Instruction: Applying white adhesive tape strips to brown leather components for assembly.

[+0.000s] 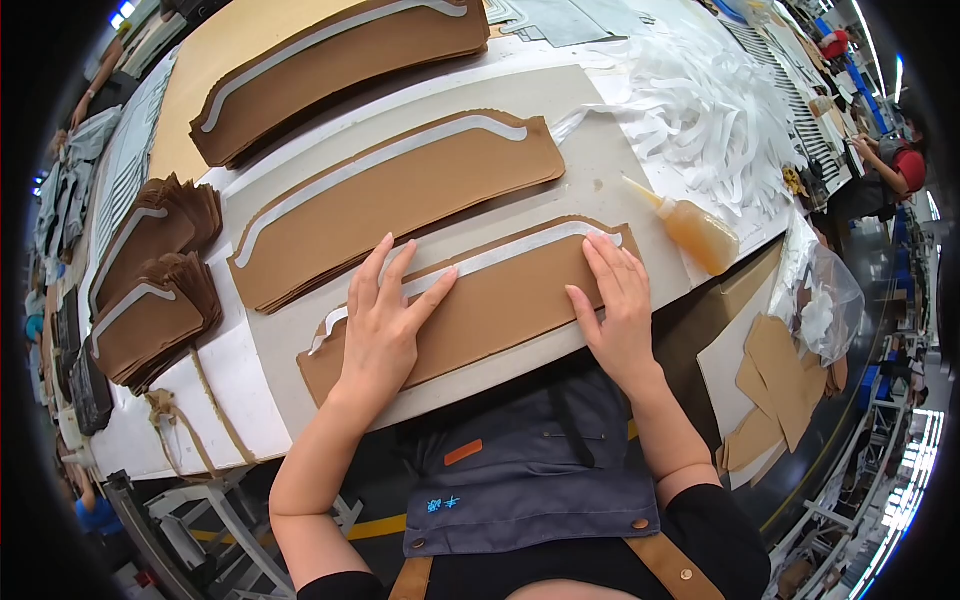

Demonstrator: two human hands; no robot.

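Observation:
Before me lies a long brown leather-like panel (510,307), with a white tape strip (517,255) along its curved upper edge. My left hand (386,311) rests over the panel's left part, fingers spread, the index fingertip touching the strip. At the panel's right end, my right hand (611,300) has its fingertips on the end of the strip and its thumb near the lower edge. Neither hand grips anything. The strip's far left end looks wavy and slightly raised. Just beyond is a stack of similar brown panels (397,195), the top one bearing a white strip.
Another panel stack (345,75) lies farther back. Smaller brown pieces (150,322) are piled at left. At right are a heap of loose white strips (697,120) and a squeeze bottle of amber liquid (697,232) lying on its side. A grey board (270,375) lies beneath the panels.

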